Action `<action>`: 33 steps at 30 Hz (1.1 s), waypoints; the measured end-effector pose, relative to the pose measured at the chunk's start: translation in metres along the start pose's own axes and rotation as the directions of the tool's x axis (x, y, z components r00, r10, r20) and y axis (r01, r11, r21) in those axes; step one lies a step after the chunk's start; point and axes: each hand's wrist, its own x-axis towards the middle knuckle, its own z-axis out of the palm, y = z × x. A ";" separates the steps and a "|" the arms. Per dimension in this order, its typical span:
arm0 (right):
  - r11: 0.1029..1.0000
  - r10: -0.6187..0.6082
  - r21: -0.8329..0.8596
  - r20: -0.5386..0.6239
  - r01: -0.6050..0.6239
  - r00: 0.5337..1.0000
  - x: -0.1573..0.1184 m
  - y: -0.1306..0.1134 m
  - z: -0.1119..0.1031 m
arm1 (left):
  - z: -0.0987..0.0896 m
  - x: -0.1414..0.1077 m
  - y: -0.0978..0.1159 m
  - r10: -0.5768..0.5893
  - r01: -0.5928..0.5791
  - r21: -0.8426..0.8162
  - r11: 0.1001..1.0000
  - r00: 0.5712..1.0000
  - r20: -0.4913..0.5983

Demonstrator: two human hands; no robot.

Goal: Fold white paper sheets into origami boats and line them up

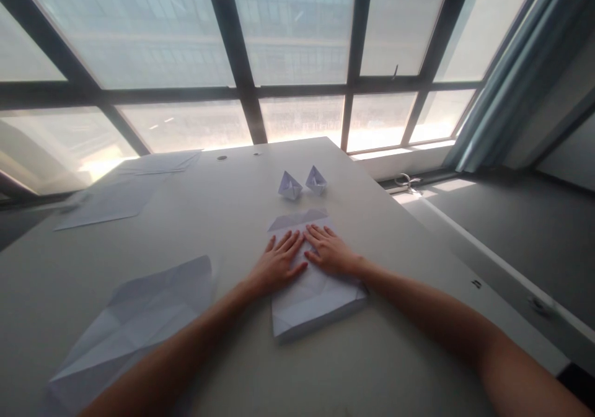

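Observation:
A creased white sheet of paper (302, 308) lies on the white table in front of me, its near edge lifted a little and its far edge folded or bent. My left hand (281, 259) rests flat on it with the fingers spread. Close beside it, my right hand (330, 250) also presses flat on the paper, fingers stretched out. Both hands cover the sheet's middle. Just beyond the paper stand two small folded paper boats, the left boat (290, 186) and the right boat (317, 181).
A large creased sheet (139, 311) lies left of my left forearm. Flat white sheets (111, 203) are spread at the table's far left. Windows rise behind the table (385, 342), and a curtain (506, 82) hangs at the right. A cable (408, 181) lies beyond the table's right edge.

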 end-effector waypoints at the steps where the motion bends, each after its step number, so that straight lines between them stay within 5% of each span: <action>1: 1.000 0.008 -0.002 0.006 -0.008 1.000 0.000 0.000 -0.001 | -0.001 0.000 0.000 0.009 -0.009 -0.001 1.000 1.000 0.009; 12: 0.997 0.065 -0.038 0.050 -0.063 0.997 -0.006 0.029 -0.006 | -0.004 -0.002 -0.002 -0.028 0.029 -0.016 0.999 0.998 0.050; 19: 0.935 0.329 -0.074 -0.176 -0.346 0.928 -0.003 0.044 -0.007 | -0.006 0.000 -0.002 -0.039 0.041 -0.027 0.999 0.998 0.046; 22: 0.974 0.196 -0.066 -0.247 -0.218 0.949 -0.002 0.031 -0.008 | -0.005 0.001 -0.002 -0.037 0.038 -0.020 0.999 0.999 0.039; 25: 1.000 -0.029 -0.013 -0.129 0.028 0.991 -0.002 0.014 -0.006 | -0.002 0.002 -0.003 -0.032 0.032 -0.011 0.999 0.999 0.020; 33: 0.990 -0.138 0.045 0.080 0.135 0.987 -0.004 0.017 -0.010 | -0.004 0.000 -0.007 -0.007 0.009 -0.040 0.999 0.998 0.058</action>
